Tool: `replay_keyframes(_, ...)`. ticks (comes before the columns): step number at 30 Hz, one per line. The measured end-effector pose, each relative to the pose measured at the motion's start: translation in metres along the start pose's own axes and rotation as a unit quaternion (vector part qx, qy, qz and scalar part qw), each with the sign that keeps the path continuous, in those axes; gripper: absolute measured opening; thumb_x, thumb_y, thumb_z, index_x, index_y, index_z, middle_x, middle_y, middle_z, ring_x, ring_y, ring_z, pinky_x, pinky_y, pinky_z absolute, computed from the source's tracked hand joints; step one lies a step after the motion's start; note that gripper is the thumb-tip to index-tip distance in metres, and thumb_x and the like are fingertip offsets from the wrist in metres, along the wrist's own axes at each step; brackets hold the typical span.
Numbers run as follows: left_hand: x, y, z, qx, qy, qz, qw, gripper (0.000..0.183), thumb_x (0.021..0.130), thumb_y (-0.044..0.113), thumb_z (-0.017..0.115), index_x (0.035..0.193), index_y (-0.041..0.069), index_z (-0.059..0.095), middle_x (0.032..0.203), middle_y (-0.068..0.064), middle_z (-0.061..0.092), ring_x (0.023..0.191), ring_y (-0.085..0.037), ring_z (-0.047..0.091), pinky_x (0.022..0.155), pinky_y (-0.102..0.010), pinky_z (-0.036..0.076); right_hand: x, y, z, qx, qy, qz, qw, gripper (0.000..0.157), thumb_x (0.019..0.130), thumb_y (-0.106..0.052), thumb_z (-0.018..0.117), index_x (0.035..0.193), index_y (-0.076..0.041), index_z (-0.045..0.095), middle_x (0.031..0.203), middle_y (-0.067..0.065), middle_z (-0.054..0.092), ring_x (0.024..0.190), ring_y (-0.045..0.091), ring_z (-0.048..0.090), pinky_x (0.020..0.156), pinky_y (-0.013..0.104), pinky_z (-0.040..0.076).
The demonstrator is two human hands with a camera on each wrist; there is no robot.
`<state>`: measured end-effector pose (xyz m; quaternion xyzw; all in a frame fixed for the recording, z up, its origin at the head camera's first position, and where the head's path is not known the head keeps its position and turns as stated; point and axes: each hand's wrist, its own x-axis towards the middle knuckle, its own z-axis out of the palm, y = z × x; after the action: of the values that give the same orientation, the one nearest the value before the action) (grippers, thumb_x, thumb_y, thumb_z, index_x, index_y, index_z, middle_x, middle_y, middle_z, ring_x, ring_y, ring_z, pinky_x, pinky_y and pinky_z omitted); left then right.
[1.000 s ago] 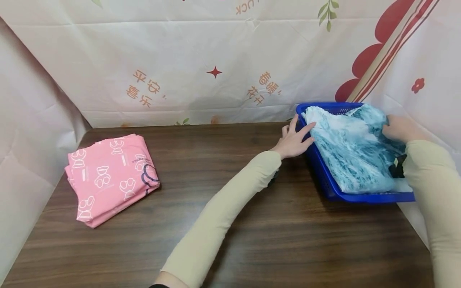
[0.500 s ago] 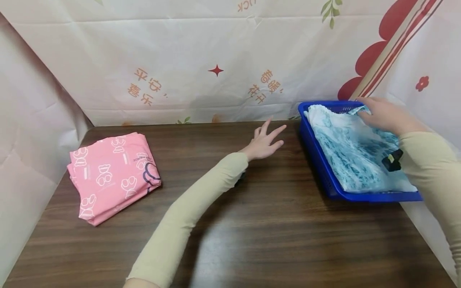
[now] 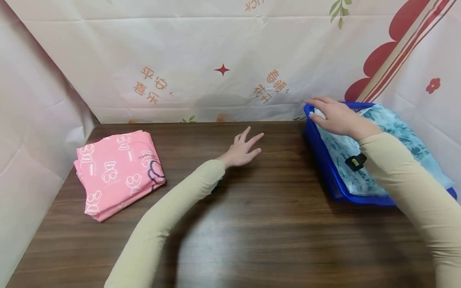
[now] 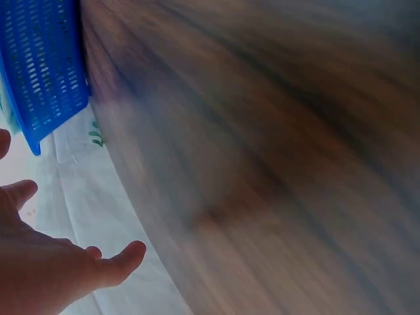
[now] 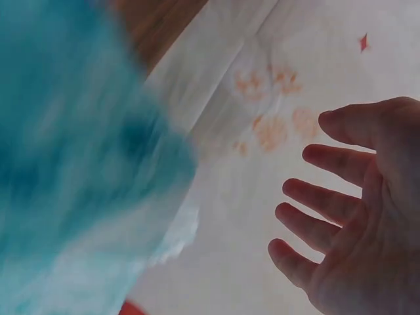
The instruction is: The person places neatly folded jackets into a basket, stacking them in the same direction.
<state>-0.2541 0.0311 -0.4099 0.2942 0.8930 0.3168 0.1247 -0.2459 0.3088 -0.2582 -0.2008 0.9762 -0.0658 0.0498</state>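
My left hand (image 3: 240, 151) hovers over the middle of the table with fingers spread, holding nothing. In the left wrist view its fingers point toward the side of the blue basket (image 4: 46, 65). Above the basket's far left corner is my right hand (image 3: 336, 116), fingers extended and nothing in its grasp; the right wrist view shows it apart from the cloth. A teal-and-white patterned cloth (image 3: 399, 124) lies in the blue plastic basket (image 3: 329, 180), partly hidden by my right forearm. Far from both hands, a folded pink cloth (image 3: 115, 172) with white outline drawings lies at the left.
The brown wood-grain table (image 3: 259, 224) runs to a white printed curtain (image 3: 180, 48) along its back. More white fabric hangs at the left and right sides. The basket stands at the table's right edge, close to the curtain.
My left hand has left the basket's rim and moved left over the table. The right hand has let go of the teal cloth, risen and moved left across the basket. The view has shifted slightly.
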Motion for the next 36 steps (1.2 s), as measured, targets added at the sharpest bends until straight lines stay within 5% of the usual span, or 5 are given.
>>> replay_keyframes(8,-0.021,-0.024,-0.013,0.004,0.018,-0.020,0.9996,0.058,0.103,0.041,0.042,0.156,0.028,0.020,0.161,-0.009,-0.007,0.142,-0.038,0.002,0.103,-0.065,0.022,0.019,-0.033,0.024,0.019,0.012,-0.065,0.998,0.050,0.099,-0.014,0.053,0.143,0.006,0.039,0.143,0.032,0.034,0.130,0.049,0.033,0.103,0.061,0.027)
replay_keyframes(25,-0.084,-0.057,-0.044,0.023,0.018,-0.035,0.9989,0.063,0.102,0.039,0.043,0.156,0.021,0.018,0.159,-0.018,0.010,0.141,-0.043,0.010,0.104,-0.067,0.017,0.043,-0.060,0.085,0.026,0.007,-0.065,0.997,0.051,0.099,-0.018,0.054,0.145,-0.002,0.041,0.146,0.025,0.037,0.132,0.044,0.034,0.097,0.068,0.029)
replay_keyframes(31,-0.105,-0.060,-0.066,0.079,0.044,-0.001,0.9958,0.063,0.100,0.033,0.050,0.153,0.009,0.026,0.155,-0.021,0.022,0.140,-0.043,0.017,0.110,-0.058,0.014,0.050,-0.073,0.107,0.043,-0.001,-0.068,0.997,0.052,0.099,-0.020,0.054,0.145,-0.002,0.040,0.147,0.025,0.035,0.133,0.044,0.032,0.098,0.066,0.029)
replay_keyframes(36,-0.125,-0.064,-0.084,0.116,0.043,-0.028,0.9920,0.062,0.099,0.037,0.050,0.152,0.010,0.030,0.156,-0.019,0.022,0.141,-0.044,0.015,0.109,-0.062,0.011,0.053,-0.082,0.123,0.057,-0.009,-0.068,0.996,0.053,0.099,-0.021,0.054,0.147,-0.004,0.039,0.148,0.025,0.034,0.134,0.043,0.031,0.098,0.066,0.029)
